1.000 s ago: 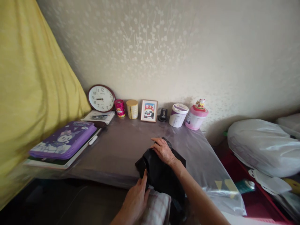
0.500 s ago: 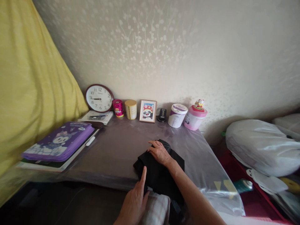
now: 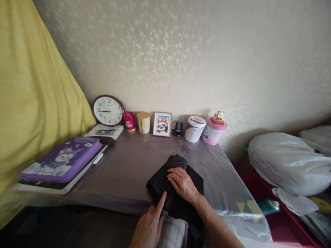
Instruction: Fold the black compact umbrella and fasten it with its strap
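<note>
2 hands (image 3: 184,185), black cloth (image 3: 178,207) beneath: right (image 3: 184,185) open, left (image 3: 149,225) index extended, left grip unclear.

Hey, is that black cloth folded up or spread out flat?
Folded: the black cloth lies in a compact bundle, with overlapping layers and edges showing under the right hand. I cannot tell how many folds.

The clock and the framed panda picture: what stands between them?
In the head view, two containers stand between the clock and the picture: a pink can beside the clock, then a yellow-lidded tub nearer the picture.
</note>
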The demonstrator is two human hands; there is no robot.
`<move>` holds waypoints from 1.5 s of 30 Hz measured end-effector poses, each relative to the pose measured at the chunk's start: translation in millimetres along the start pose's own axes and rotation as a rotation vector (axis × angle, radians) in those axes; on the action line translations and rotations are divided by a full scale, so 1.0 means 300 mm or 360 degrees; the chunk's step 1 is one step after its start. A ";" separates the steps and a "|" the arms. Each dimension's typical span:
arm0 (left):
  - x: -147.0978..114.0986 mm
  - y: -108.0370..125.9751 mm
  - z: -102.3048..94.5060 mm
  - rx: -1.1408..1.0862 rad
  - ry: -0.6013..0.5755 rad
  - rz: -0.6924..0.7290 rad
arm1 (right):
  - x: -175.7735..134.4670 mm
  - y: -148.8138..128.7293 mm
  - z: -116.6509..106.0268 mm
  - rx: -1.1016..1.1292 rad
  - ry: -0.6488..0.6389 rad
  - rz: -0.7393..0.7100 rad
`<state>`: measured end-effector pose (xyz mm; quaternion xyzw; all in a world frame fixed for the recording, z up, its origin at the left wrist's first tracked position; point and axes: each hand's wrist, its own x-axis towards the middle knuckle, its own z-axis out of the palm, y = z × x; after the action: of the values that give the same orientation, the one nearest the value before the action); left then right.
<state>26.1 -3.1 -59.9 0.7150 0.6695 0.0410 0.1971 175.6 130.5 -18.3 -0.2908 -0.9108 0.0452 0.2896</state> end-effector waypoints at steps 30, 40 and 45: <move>-0.006 -0.006 0.001 -0.0160 0.0088 0.0041 | 0.068 0.234 0.035 -0.0270 0.0223 0.0579; -0.013 -0.004 0.010 -0.0034 0.0182 0.0074 | -0.282 0.228 -0.146 0.0526 0.0575 0.1726; -0.017 0.003 0.005 -0.0018 0.0215 0.0064 | -0.347 0.128 -0.137 0.0911 0.0573 0.1981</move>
<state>26.8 -8.5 -59.9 0.7229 0.6665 0.0968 0.1547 286.8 100.9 -45.9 -0.6727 -0.4658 0.3911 0.4213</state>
